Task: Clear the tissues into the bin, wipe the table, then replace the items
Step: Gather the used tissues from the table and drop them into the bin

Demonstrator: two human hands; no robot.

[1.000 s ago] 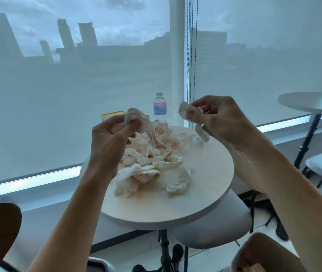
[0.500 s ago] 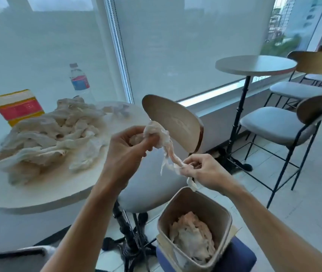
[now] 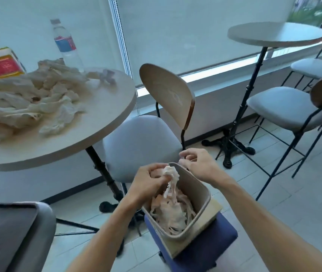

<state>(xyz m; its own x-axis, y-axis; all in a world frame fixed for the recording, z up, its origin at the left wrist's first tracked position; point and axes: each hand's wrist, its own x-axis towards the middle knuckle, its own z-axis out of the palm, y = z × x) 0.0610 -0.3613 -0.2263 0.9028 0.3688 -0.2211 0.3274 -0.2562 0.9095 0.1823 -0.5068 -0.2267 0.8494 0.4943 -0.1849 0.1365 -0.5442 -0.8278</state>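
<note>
Head cam: left hand is pinching a wadded tissue right over the bin at 6 o'clock, its tail dangling onto the tissues already inside. Right hand hovers at the bin's far rim, fingers curled, can't tell if it's holding anything. Tissue pile sits on the table at 10 o'clock.

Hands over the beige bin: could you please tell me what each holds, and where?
Left hand grips a crumpled white tissue by its top; right hand holds nothing visible.
</note>
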